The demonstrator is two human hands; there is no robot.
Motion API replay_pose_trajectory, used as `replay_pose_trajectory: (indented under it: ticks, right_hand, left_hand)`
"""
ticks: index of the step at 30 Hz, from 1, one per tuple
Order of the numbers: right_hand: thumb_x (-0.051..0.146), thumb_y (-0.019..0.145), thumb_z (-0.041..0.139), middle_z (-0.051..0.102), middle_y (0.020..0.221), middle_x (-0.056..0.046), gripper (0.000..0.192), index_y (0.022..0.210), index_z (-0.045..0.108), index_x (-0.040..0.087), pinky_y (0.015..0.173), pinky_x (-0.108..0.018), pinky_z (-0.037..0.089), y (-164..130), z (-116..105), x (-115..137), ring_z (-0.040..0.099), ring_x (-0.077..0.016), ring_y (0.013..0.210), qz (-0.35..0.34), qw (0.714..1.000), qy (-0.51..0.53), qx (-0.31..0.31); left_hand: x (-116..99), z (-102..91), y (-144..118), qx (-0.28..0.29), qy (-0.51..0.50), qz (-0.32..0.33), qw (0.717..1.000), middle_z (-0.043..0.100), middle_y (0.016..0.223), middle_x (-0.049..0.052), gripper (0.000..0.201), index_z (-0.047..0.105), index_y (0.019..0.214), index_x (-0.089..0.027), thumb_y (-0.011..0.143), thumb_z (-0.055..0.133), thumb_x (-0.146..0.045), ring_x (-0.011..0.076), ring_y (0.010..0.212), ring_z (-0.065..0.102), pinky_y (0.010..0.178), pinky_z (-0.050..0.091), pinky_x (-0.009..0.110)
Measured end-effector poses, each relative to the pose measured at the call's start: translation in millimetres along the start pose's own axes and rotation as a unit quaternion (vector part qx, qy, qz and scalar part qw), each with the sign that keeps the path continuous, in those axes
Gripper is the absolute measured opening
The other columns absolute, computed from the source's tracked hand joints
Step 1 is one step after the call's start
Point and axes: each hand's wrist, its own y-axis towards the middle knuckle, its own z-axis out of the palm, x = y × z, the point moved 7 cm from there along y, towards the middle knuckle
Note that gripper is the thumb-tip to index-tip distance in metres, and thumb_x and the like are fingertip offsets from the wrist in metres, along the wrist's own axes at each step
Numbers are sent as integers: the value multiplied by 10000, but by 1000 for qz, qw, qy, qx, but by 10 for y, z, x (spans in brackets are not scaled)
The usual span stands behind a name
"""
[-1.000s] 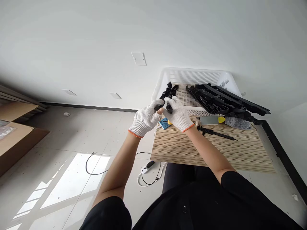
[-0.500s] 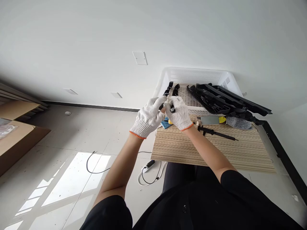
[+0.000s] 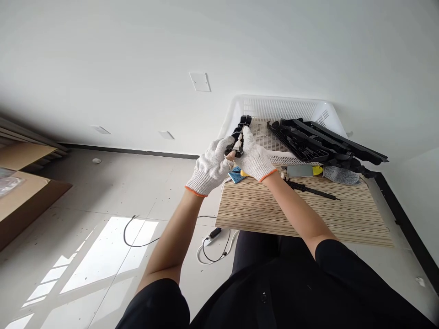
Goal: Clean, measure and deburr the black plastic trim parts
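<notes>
White knitted gloves with orange cuffs cover both my hands. My left hand is closed around the near end of a narrow black plastic part. On the other side, my right hand grips a similar black plastic piece, its fingers stretched along it. The two pieces lie against each other, far ends side by side over the left part of a white plastic basket. A bare fingertip shows between the gloves. The gloves hide much of both parts.
Long black plastic parts are piled at the basket's right. On the slatted wooden tabletop lie a black caliper, a grey-and-yellow tool, a grey cloth and a blue item. Cables trail across the floor.
The far ends of the two black pieces were apart and now sit together. My right hand has turned and its fingers have straightened along its piece.
</notes>
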Motion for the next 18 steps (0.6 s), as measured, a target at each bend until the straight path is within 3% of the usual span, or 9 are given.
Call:
replay_pose_trajectory:
  ticks: [3, 6, 12, 18]
  right_hand:
    - [418, 942, 599, 465, 1642, -247, 997, 1732, 71, 118, 1037, -500, 573, -6, -77, 46, 676, -367, 1236, 29, 999, 6, 31]
    - [359, 945, 590, 420, 1670, -271, 972, 1735, 76, 125, 1006, -498, 579, 5, -153, 109, 695, -377, 1218, 29, 999, -6, 32]
    - [364, 904, 688, 451, 1652, -255, 929, 1692, 261, 118, 1110, -519, 543, 58, -30, 60, 633, -387, 1353, 9, 996, 93, 7]
    - [350, 884, 666, 513, 1592, -246, 826, 1630, 385, 135, 1077, -573, 555, 68, 66, -100, 682, -391, 1250, 9, 994, 103, -27]
  left_hand:
    - [29, 5, -1, -3, -27, 5, 1000, 630, 1480, 142, 610, 533, 1512, -210, 1096, 298, -589, 227, 1156, 710, 844, 631, 349]
    - [73, -1, -8, -7, -39, -5, 999, 628, 1475, 140, 589, 543, 1497, -225, 1098, 300, -583, 228, 1149, 711, 878, 621, 372]
    - [96, -9, -30, -1, -66, -17, 998, 643, 1428, 151, 609, 552, 1478, -205, 1097, 287, -600, 192, 973, 724, 886, 603, 389]
    - [100, -3, -37, -7, -56, -17, 998, 654, 1405, 162, 626, 558, 1468, -204, 1086, 287, -619, 195, 939, 719, 870, 607, 392]
